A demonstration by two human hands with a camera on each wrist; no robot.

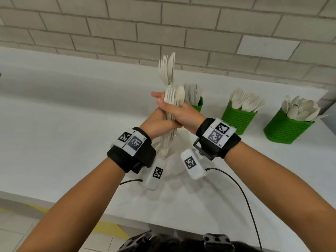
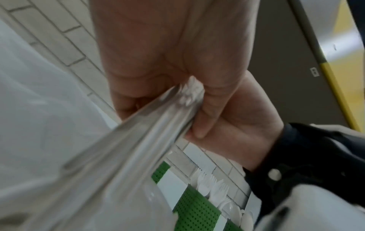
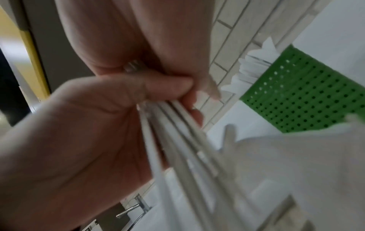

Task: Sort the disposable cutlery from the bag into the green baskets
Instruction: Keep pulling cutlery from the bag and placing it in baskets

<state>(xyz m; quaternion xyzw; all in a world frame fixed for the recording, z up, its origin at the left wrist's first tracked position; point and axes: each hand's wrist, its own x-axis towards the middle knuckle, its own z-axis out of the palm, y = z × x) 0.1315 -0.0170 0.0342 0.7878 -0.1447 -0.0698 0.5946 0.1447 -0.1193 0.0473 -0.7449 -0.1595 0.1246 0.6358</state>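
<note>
Both hands hold one upright bundle of white disposable cutlery (image 1: 169, 82) above the counter, forks and spoons mixed. My left hand (image 1: 160, 122) grips the handles from the left and my right hand (image 1: 181, 111) wraps them from the right, just above. The left wrist view shows the handles (image 2: 150, 132) running between the two palms. In the right wrist view, fingers curl round the handles (image 3: 177, 140). A clear plastic bag (image 1: 172, 179) lies under the hands with more forks in it. Three green baskets stand to the right: knives (image 1: 197, 105), forks (image 1: 238, 119), spoons (image 1: 287, 129).
The white counter (image 1: 63, 124) runs along a grey tiled wall (image 1: 163, 24). A tap (image 3: 134, 206) shows in the right wrist view. Cables (image 1: 241, 190) trail from the wrist cameras toward the counter's front edge.
</note>
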